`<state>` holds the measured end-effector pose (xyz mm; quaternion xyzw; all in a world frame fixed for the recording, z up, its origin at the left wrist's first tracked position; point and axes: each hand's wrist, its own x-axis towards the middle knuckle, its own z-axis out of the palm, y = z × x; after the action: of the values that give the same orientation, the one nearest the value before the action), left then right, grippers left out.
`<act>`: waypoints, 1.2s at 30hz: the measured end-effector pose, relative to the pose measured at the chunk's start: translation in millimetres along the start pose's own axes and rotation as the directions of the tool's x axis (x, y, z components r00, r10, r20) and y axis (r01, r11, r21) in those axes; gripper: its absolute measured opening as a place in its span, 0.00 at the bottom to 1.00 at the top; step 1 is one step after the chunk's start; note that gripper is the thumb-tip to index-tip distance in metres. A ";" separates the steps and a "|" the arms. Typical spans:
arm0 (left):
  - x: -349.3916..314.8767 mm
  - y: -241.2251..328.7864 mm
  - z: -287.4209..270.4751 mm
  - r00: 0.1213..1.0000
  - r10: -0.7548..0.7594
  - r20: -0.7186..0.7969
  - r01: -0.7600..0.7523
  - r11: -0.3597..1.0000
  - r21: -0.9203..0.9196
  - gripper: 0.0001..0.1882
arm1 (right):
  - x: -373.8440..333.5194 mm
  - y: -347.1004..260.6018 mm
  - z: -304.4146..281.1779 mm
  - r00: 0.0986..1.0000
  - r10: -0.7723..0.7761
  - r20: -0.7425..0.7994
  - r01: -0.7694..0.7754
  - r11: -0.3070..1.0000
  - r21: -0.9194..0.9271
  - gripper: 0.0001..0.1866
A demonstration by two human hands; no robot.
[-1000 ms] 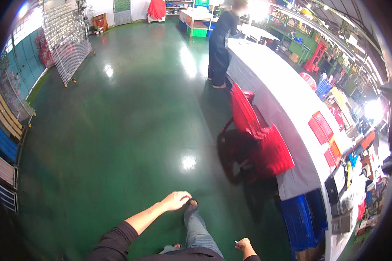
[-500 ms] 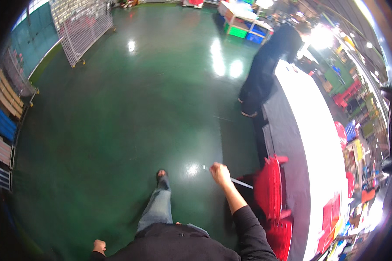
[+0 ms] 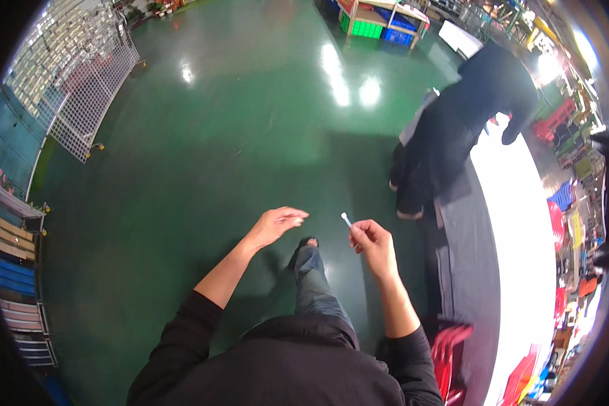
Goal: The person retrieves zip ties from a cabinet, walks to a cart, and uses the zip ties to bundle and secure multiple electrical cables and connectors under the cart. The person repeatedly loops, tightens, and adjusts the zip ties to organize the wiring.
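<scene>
My right hand (image 3: 373, 245) pinches a thin white stick (image 3: 348, 220) between thumb and fingers. The stick has a small rounded white tip that points up and to the left; its lower part is hidden in the hand, and its exact kind does not show. Across from it, my left hand (image 3: 275, 227) holds nothing, with its fingers stretched toward the right hand. A gap of green floor separates the left fingertips from the stick.
A person in dark clothes (image 3: 463, 108) bends over the long white-topped table (image 3: 521, 237) at right. Red chairs (image 3: 446, 355) stand at its near end. A wheeled mesh panel (image 3: 91, 101) is at far left, and a shelf with green and blue crates (image 3: 379, 27) at the back.
My left hand has risen from the lower left to the middle. The right hand has moved right and up with the stick. My view has moved forward, bringing the bent person closer.
</scene>
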<state>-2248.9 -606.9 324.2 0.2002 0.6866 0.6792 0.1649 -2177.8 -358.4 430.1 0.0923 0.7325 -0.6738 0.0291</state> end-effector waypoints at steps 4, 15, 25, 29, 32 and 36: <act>130.9 92.1 -16.0 0.980 -0.166 -0.107 0.146 0.974 -0.174 0.17 | 148.0 -32.1 30.4 0.959 -0.283 -0.018 0.274 0.943 -0.191 0.03; 374.1 62.9 -206.1 0.814 -0.132 -0.566 -0.223 0.829 -0.513 0.08 | 522.5 -110.1 129.5 0.712 0.133 0.689 -0.257 0.963 0.079 0.08; 760.5 111.6 -346.6 0.965 -0.161 -0.205 0.014 0.818 -0.575 0.12 | 806.9 -200.4 58.6 0.995 -0.101 0.017 0.103 0.978 -0.181 0.07; 901.2 80.2 -434.7 0.931 -0.193 -0.309 -0.120 0.639 -0.760 0.09 | 952.9 -195.8 51.1 0.986 -0.167 -0.023 0.155 0.950 -0.270 0.05; 958.7 63.9 -532.7 0.790 -0.292 -0.539 -0.266 0.629 -0.731 0.14 | 1077.3 -212.9 59.4 0.950 -0.258 0.175 0.308 0.869 -0.387 0.05; 974.2 59.1 -681.3 0.620 -0.139 -0.772 -0.547 0.628 -0.553 0.11 | 1245.2 -259.2 109.2 0.740 -0.478 0.474 0.655 0.670 -0.348 0.05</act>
<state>-3428.6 -711.5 443.2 -0.1034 0.3129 0.9308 -0.1584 -3453.8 -366.6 466.9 -0.2732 0.8534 -0.4426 -0.0356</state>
